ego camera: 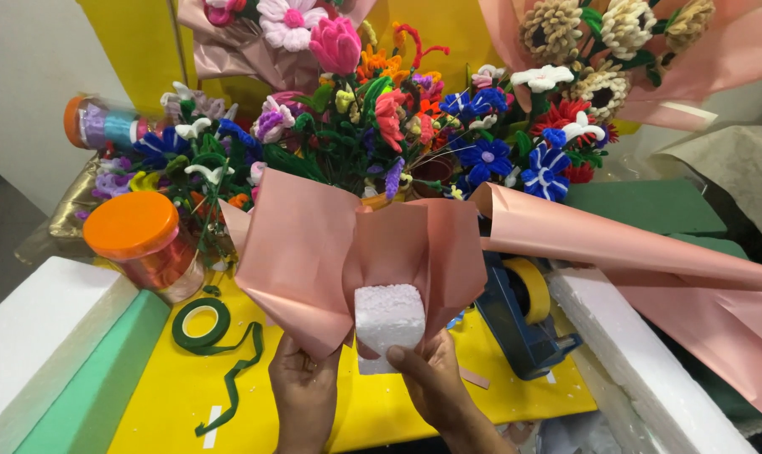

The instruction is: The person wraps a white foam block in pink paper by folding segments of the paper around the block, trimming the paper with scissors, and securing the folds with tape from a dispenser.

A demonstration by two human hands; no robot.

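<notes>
A white foam block (pixel 388 316) stands upright just above both hands, near the front of the yellow worktop (pixel 179 395), with pink wrapping paper (pixel 313 252) folded around its back and sides. The right hand (pixel 431 378) closes on the block's lower right, thumb across its front; the left hand (pixel 303 388) pinches the paper's lower left fold.

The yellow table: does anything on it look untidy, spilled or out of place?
Yes, slightly. The green tape roll lies flat with its loose end trailing in a crooked line across the yellow table. Small white crumbs are scattered near the white foam block that both hands hold with the pink paper.
</notes>
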